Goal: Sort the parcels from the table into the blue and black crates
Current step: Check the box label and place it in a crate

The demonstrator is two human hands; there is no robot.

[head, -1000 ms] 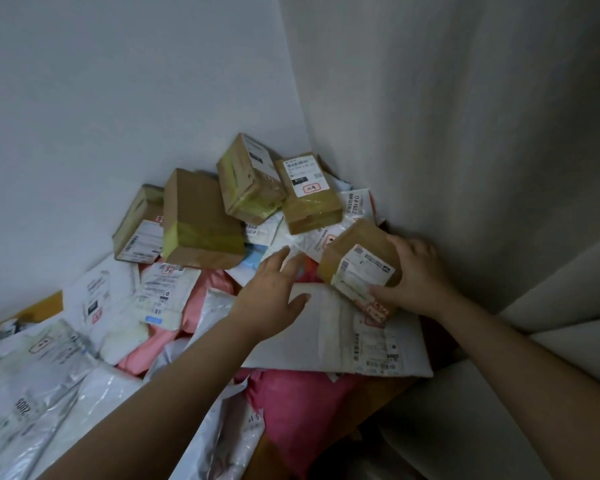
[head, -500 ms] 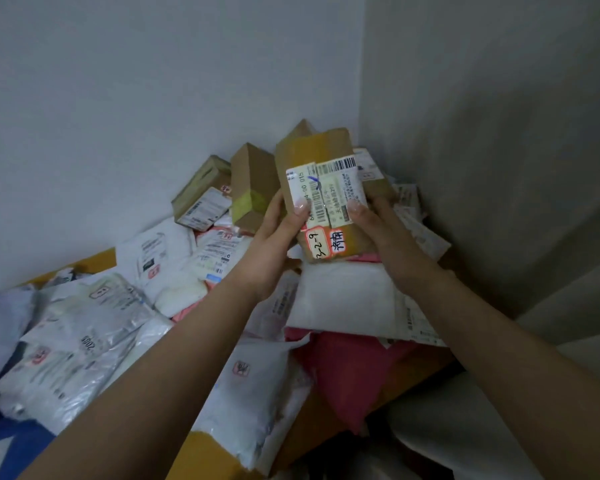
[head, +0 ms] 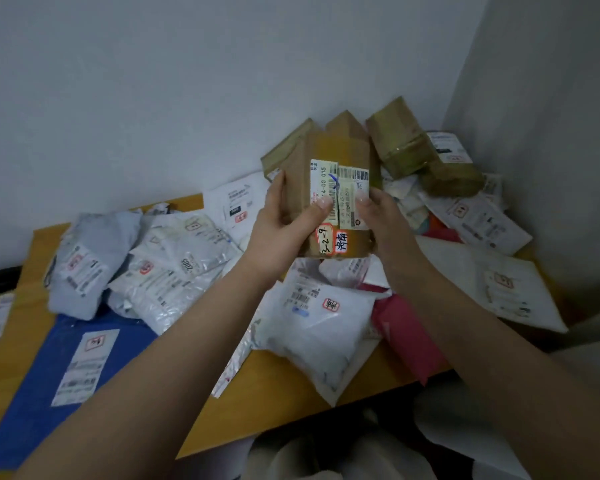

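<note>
Left hand (head: pixel 278 230) and right hand (head: pixel 383 223) both grip the brown box (head: pixel 336 195), thumbs on its label, holding it upright above the parcels (head: pixel 312 327) on the worktop (head: pixel 281 379).

- A brown cardboard parcel (head: pixel 329 202) stood upright in the air above the heap, its white barcode label and red-edged stickers facing the camera.
- More taped brown boxes (head: pixel 400 143) were piled just behind that parcel, in the wall corner.
- White plastic mailers (head: pixel 312 327), a blue one (head: pixel 32 375) and pink ones (head: pixel 409 334) lay below it on the surface.
</note>
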